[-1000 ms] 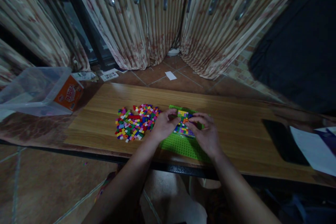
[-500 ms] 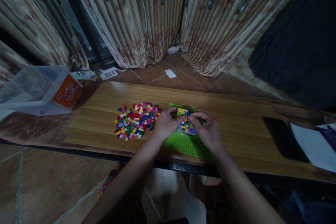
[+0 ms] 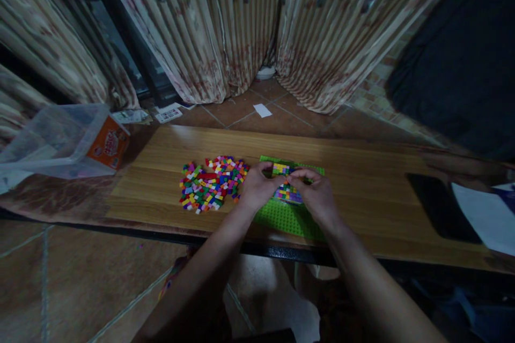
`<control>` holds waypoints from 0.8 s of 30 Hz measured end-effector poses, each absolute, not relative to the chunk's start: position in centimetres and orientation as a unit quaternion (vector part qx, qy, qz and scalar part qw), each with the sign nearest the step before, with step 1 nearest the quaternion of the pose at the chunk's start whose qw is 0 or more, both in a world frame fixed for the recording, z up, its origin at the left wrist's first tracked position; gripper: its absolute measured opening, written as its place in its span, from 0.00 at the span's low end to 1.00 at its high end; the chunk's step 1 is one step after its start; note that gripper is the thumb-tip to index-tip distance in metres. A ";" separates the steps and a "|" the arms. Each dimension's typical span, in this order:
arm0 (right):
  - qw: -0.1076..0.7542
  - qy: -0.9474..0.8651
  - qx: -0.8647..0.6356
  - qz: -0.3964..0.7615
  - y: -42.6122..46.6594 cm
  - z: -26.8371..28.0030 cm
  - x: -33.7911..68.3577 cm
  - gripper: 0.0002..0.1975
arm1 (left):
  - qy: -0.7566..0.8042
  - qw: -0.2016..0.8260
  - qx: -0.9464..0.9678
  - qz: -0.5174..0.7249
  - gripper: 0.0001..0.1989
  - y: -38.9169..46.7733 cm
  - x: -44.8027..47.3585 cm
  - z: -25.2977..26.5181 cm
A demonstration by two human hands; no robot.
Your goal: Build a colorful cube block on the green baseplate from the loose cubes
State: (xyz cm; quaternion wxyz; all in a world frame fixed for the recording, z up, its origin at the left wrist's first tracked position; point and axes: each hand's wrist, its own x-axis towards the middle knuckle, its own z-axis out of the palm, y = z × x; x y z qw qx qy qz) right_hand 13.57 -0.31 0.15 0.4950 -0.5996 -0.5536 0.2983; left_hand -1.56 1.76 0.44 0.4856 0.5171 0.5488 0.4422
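Observation:
A block of many-coloured toy bricks (image 3: 288, 193) lies over the green studded baseplate (image 3: 287, 218). My left hand (image 3: 257, 185) is closed at its left side, with the thumb across the bricks and the index finger bent round the far left edge. From the right, my right hand (image 3: 316, 190) reaches in with thumb and forefinger pinched above the block, the tips meeting my left thumb. A speck of orange shows between the tips; anything pinched there is too small to name. Both hands partly hide the block. A loose pile of small toy bricks (image 3: 207, 187) lies left of my left hand.
The wooden tabletop (image 3: 370, 193) carries a dark flat object (image 3: 440, 206) at right, beside white paper (image 3: 485, 220). At far left stands a clear plastic bin (image 3: 60, 139) with an orange label. Striped curtains (image 3: 241, 37) hang behind, and a white card (image 3: 263, 110) lies on the floor.
The view has shifted slightly. My right fingers have drawn a little closer to my left thumb over the block. My left hand keeps its hold, and the brick pile looks the same.

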 end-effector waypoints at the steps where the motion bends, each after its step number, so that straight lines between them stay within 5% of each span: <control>1: 0.492 -0.554 -0.599 0.304 -0.3 0.1 13.6 0.08 | 0.545 0.487 0.521 0.441 0.20 1.7 -1.5 0.5; 7: 0.480 -0.529 -0.610 0.343 -0.6 0.5 13.9 0.12 | 0.541 0.435 0.570 0.439 0.22 1.1 -2.1 0.8; 12: 0.505 -0.497 -0.613 0.349 -0.8 0.9 14.5 0.13 | 0.540 0.376 0.606 0.447 0.12 1.6 -7.6 2.3; 16: 0.507 -0.502 -0.631 0.304 -0.7 1.0 14.7 0.12 | 0.662 0.214 0.630 0.345 0.14 2.0 -14.1 3.5; 24: 0.489 -0.511 -0.643 0.292 -0.4 0.9 14.4 0.11 | 0.710 0.125 0.678 0.145 0.16 1.3 -16.8 3.6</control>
